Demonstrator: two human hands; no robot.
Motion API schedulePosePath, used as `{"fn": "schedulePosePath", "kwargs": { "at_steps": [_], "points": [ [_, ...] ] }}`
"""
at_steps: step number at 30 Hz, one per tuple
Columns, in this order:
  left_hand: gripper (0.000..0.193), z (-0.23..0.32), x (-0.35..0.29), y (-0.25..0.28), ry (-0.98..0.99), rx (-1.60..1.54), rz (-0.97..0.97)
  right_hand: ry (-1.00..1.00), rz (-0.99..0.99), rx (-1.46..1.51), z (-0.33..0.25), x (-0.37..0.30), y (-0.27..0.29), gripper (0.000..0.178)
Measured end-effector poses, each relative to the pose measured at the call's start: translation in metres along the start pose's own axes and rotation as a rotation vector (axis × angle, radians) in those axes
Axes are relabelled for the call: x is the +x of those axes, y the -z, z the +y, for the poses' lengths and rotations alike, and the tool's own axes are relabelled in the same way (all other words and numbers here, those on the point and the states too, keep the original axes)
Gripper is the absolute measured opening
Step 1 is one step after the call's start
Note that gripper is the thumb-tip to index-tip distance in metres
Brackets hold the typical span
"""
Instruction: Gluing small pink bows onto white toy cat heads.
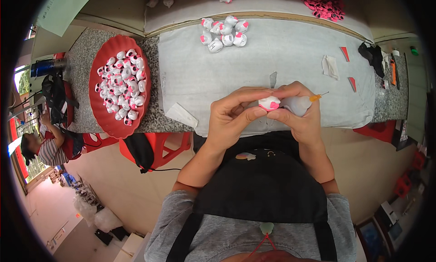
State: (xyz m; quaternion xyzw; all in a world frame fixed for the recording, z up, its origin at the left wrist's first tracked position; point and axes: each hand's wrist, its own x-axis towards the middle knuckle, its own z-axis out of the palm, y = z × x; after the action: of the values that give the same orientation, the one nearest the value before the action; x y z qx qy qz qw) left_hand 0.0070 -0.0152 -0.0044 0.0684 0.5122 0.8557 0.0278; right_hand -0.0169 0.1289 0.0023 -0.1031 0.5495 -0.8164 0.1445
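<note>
My left hand [227,119] pinches a small white figurine [270,103] with a pink patch between thumb and fingers, just above the near edge of the covered table. My right hand [302,124] is wrapped round a translucent squeeze bottle [296,105] with an orange needle tip [314,98] pointing away to the right. The right thumb and fingertips also meet the figurine's right side. Farther back on the white table cover [290,48] stands a cluster of similar white and pink figurines [221,33].
A red scalloped tray [97,80] full of figurines stands on the left. Paper scraps [330,67], red slivers [345,53] and a black cloth [373,58] lie at the right. A heap of pink pieces [321,4] sits on the back ledge. Another person [51,148] sits far left.
</note>
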Motion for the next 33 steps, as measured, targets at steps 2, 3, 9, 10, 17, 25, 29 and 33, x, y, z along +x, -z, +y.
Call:
{"fn": "schedulePosePath", "kwargs": {
  "at_steps": [2, 3, 9, 10, 17, 25, 29, 33],
  "points": [
    [0.027, 0.001, 0.0, 0.0, 0.063, -0.051, 0.01, -0.008, 0.015, 0.004, -0.003, 0.001, -0.001, 0.024],
    [0.027, 0.001, 0.0, 0.0, 0.061, -0.052, 0.013, -0.022, 0.003, -0.016, -0.003, 0.002, 0.0, 0.024],
    [0.025, -0.003, -0.001, -0.002, -0.036, 0.098, 0.068, -0.088, 0.031, -0.04, -0.008, 0.004, -0.005, 0.022],
    [0.025, -0.003, -0.001, -0.002, -0.048, 0.103, 0.064, -0.091, 0.057, -0.052, -0.008, 0.004, -0.006, 0.023],
    [0.025, -0.003, 0.0, 0.005, -0.057, -0.072, -0.047, -0.148, 0.024, -0.045, -0.004, -0.001, 0.0, 0.023],
    [0.021, 0.006, -0.01, 0.007, -0.124, 0.124, 0.06, -0.098, -0.015, 0.082, 0.005, -0.002, -0.013, 0.026],
    [0.013, 0.031, -0.018, 0.032, -0.428, 0.57, 0.31, -0.187, 0.014, -0.061, -0.001, 0.013, -0.037, 0.043],
    [0.036, 0.072, -0.024, 0.077, -0.76, 0.784, 0.919, -0.14, 0.013, -0.158, 0.0, 0.018, -0.024, 0.056]
  ]
}}
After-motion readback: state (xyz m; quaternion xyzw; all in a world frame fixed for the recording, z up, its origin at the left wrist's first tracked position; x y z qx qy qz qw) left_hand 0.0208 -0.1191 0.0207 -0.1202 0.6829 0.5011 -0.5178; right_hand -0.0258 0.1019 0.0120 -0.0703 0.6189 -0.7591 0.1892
